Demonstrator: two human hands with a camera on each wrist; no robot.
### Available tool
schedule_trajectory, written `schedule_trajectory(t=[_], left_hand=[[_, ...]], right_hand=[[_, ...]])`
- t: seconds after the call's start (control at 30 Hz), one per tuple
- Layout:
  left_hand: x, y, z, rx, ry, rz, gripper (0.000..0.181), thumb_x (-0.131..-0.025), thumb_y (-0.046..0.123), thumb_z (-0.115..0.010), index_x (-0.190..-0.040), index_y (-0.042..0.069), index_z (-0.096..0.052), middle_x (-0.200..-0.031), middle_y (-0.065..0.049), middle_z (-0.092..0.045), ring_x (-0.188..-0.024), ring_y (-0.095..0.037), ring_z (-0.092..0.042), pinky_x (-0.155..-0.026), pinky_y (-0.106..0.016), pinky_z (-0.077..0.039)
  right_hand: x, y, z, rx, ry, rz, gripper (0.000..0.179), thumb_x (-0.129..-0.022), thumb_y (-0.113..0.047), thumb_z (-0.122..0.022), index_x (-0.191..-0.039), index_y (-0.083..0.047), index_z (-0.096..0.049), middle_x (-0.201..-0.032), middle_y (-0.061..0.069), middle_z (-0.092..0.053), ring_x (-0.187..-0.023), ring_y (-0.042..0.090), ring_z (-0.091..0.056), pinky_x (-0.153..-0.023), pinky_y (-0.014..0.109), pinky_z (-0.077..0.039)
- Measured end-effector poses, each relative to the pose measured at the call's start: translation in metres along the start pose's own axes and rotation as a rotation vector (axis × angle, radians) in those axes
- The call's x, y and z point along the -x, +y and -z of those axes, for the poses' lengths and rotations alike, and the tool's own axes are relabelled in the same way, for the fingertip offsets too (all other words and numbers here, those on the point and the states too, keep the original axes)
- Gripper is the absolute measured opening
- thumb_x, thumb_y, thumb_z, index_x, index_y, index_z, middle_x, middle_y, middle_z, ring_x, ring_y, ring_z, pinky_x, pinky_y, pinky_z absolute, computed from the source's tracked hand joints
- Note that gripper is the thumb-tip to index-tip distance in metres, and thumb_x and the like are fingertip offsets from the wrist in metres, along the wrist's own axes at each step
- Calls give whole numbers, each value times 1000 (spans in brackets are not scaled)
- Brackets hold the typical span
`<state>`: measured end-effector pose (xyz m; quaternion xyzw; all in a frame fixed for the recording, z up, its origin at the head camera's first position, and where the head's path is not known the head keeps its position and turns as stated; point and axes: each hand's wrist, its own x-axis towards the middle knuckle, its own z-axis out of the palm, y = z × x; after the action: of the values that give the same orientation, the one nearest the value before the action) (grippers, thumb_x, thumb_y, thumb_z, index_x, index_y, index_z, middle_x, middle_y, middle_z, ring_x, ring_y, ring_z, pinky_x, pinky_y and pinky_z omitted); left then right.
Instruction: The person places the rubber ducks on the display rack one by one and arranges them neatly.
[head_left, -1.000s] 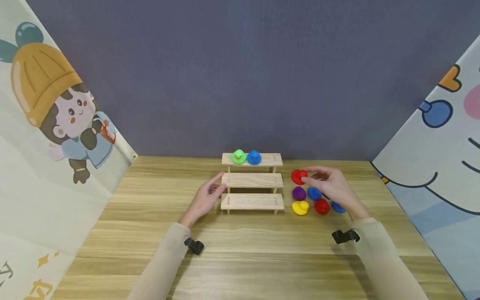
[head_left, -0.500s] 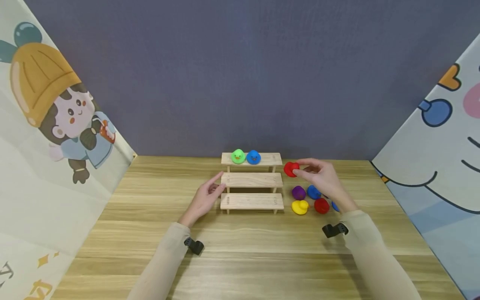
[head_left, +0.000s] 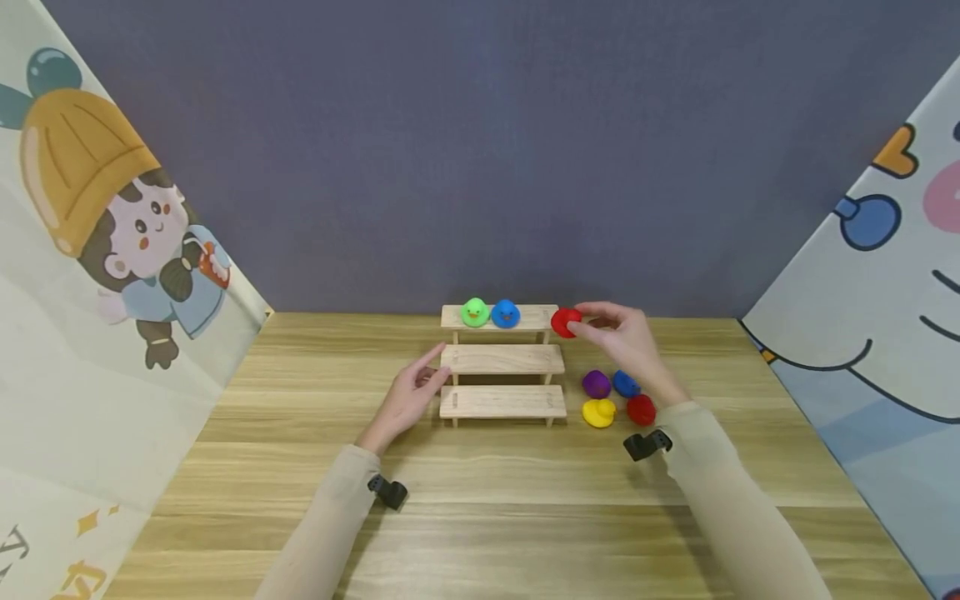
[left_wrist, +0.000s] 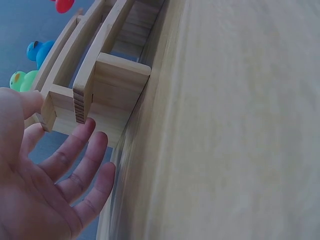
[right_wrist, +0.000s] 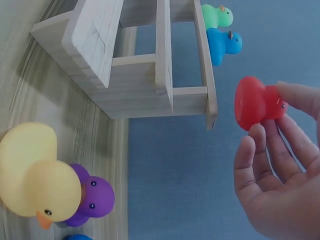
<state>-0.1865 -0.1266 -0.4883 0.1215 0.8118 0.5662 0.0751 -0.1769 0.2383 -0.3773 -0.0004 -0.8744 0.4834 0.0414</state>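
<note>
A small wooden three-tier stand (head_left: 501, 402) is in the middle of the table. On its top tier a green rubber duck (head_left: 475, 312) and a blue rubber duck (head_left: 506, 314) sit side by side. My right hand (head_left: 624, 337) pinches a red rubber duck (head_left: 566, 322) by its head, just off the right end of that tier; the right wrist view shows a gap between this duck (right_wrist: 250, 103) and the wood. At the stand's left side my left hand (head_left: 407, 398) has its fingers extended, its fingertips at the ends of the lower tiers in the left wrist view.
To the right of the stand lie a purple duck (head_left: 596, 384), a yellow duck (head_left: 598, 413), another blue duck (head_left: 626, 383) and another red duck (head_left: 641, 410). A dark partition (head_left: 495, 150) rises behind the table, with printed panels at both sides.
My right hand has carried the red duck up and to the left, from above the loose ducks to the top tier's right end. The left hand stays in place.
</note>
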Motion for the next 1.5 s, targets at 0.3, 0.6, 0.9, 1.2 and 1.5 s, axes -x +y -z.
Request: schedule_trajectory(t=[0.3, 0.6, 0.9, 1.2, 1.5], left_hand=[[0, 0, 0, -2, -2, -12, 59, -112, 37, -56, -166, 23, -39, -122, -14, -77, -100, -22, -70, -90, -39, -61], [0, 0, 0, -2, 0, -4, 59, -111, 39, -58, -166, 26, -39, -124, -15, -76, -102, -23, -71, -92, -40, -62], [1, 3, 0, -10, 2, 1, 60, -111, 38, -57, -166, 24, -39, -124, -14, -76, -104, -25, -71, -94, -42, -62], [4, 3, 1, -14, 13, 12, 59, -111, 38, -58, -166, 25, -40, -124, -14, -76, -106, -25, -71, -95, -43, -62], [4, 4, 0, -7, 13, 7, 60, -111, 38, -59, -166, 24, -40, -124, -15, -76, -106, -25, -71, -95, -43, -62]], right_hand=[[-9, -6, -9, -19, -16, -4, 51, -97, -45, -79, -136, -13, -73, -139, 12, -71, -111, 30, -66, -86, 33, -58], [-18, -12, -20, -25, -30, 4, 51, -98, -42, -77, -139, -12, -71, -139, 14, -70, -114, 29, -67, -92, 40, -59], [-25, -15, -32, -42, -28, 11, 49, -97, -40, -79, -136, -11, -73, -132, 14, -72, -110, 30, -67, -83, 30, -55], [-31, -13, -40, -41, -10, 19, 45, -96, -34, -80, -133, -9, -74, -128, 16, -75, -109, 33, -70, -79, 27, -54], [-33, -13, -43, -38, 3, 34, 43, -95, -30, -81, -132, -7, -75, -128, 18, -75, -110, 36, -72, -78, 24, -54]])
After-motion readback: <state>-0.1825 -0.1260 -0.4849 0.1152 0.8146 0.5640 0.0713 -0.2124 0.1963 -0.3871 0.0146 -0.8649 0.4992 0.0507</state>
